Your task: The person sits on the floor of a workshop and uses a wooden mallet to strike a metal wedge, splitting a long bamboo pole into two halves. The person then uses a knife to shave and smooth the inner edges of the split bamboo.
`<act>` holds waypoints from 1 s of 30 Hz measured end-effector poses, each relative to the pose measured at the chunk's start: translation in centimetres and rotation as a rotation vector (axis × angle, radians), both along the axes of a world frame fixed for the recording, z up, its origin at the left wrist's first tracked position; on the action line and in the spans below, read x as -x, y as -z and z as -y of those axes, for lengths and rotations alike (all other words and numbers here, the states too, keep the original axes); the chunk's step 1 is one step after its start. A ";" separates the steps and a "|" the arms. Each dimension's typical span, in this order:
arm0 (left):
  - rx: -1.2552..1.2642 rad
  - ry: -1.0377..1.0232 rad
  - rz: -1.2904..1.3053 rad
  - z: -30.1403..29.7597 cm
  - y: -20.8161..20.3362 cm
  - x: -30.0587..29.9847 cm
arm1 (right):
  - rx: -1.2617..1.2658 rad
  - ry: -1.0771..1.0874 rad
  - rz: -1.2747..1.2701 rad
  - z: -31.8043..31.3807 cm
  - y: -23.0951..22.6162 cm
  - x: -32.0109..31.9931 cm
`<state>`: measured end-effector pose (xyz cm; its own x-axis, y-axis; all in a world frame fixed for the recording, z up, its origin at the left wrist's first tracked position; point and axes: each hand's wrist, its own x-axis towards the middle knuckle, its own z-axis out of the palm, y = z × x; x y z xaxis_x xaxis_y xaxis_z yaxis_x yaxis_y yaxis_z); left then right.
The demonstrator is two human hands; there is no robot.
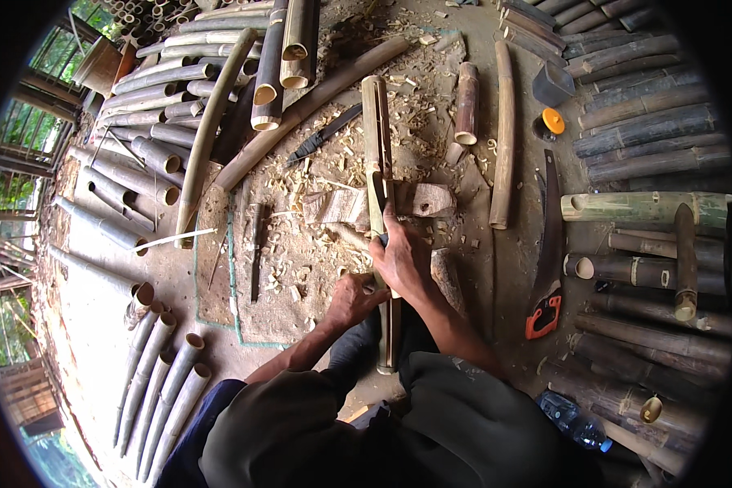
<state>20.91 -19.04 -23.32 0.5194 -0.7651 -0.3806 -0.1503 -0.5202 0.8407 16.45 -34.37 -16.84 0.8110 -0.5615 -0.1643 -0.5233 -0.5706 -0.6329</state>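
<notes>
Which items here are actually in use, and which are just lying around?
In use:
- left hand and right hand, both gripping the split bamboo strip
- wood block under the strip

Lying about:
- hand saw with orange handle
- dark knife
- bamboo poles
- plastic bottle
- shavings

I sit on a dirt floor [98, 317] with a worn mat [301, 268] spread in front of me, littered with pale bamboo shavings [333, 175]. On the mat lie a wooden chopping block [419, 199], a dark knife [258, 248] and a black blade [325, 134]. A handsaw with an orange handle [547, 268] lies on the ground to my right, near an orange-capped container [551, 122]. Stacks of bamboo poles [651, 106] lie all around, and a plastic bottle [577, 423] rests by my right side.
</notes>
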 end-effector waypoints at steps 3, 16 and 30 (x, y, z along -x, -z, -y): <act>0.056 -0.016 -0.001 -0.1 0.9 -0.1 | -0.095 0.125 0.084 0.8 3.1 -1.5; 0.061 0.038 -0.352 -0.1 0.1 -0.9 | -0.899 0.274 0.318 1.4 -1.8 5.5; -0.021 -0.118 -0.104 1.3 1.4 1.7 | -1.158 0.346 0.130 -1.7 -3.4 12.9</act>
